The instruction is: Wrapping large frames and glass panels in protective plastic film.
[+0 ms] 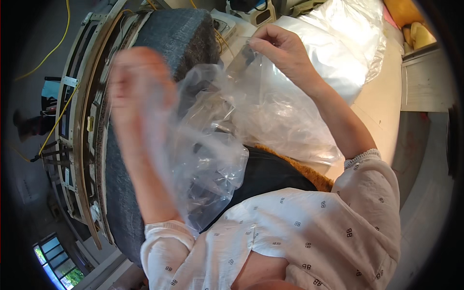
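My right hand [280,46] is closed in a pinch on the upper edge of a clear plastic bag [270,106], which hangs down below the fingers. The crumpled clear plastic [208,164] spreads across my lap and between my arms. My left hand [140,79] is raised beside the grey block and smeared by motion. Sheer plastic trails along that wrist and forearm, but the blur hides whether the fingers hold it.
A large block wrapped in grey film [179,36] stands along my left, beside a long metal and wood frame [87,130]. A pile of shiny clear plastic bags [333,53] lies on the pale table [379,99] at the right. Yellow cables [60,48] hang at far left.
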A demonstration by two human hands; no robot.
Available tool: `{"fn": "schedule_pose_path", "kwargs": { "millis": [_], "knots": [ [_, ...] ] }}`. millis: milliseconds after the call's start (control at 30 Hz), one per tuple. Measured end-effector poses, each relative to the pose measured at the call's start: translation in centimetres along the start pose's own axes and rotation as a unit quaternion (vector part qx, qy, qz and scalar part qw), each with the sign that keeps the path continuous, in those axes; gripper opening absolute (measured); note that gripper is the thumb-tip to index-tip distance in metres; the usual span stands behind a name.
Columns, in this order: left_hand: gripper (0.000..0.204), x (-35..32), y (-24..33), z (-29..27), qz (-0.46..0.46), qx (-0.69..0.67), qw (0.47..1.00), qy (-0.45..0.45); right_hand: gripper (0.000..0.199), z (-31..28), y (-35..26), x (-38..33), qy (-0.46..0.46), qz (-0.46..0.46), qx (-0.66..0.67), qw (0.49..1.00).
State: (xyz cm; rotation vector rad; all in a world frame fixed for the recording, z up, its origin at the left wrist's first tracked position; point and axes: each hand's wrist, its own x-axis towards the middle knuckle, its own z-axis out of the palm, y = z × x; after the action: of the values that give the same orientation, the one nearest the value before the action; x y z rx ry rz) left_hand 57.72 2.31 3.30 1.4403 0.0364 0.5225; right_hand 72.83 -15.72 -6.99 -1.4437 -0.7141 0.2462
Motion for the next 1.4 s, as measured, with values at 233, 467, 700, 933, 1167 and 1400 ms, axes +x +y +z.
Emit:
{"fn": "schedule_pose_path", "kwargs": {
  "millis": [233,467,700,933,1167,1400],
  "knots": [
    [0.006,-1.5,-6.3,2.7,-0.046,0.142,0.988,0.031,0.015,1.9,-0.6,-0.4,0.009,0.003,0.005,1.000],
    [0.012,-0.7,-6.4,3.1,0.005,0.216,0.976,0.000,0.018,2.6,0.0,-1.5,-0.018,0.019,0.018,1.000],
    [0.008,-0.2,-8.0,2.1,0.021,0.224,0.974,-0.033,0.015,3.4,-0.7,-3.4,-0.065,0.090,0.057,0.992],
    [0.007,0.0,-7.1,0.1,0.077,0.078,0.994,-0.009,0.017,-0.5,7.3,-12.4,0.053,0.069,-0.255,0.963],
    [0.012,-3.1,0.6,-11.3,0.249,0.244,0.896,0.276,0.037,-13.2,17.7,-36.8,0.199,0.364,-0.441,0.796],
    [0.026,-12.7,10.8,-27.8,0.233,0.369,0.832,0.341,0.019,-23.7,15.5,-46.3,0.415,0.476,-0.494,0.598]
  ]
}}
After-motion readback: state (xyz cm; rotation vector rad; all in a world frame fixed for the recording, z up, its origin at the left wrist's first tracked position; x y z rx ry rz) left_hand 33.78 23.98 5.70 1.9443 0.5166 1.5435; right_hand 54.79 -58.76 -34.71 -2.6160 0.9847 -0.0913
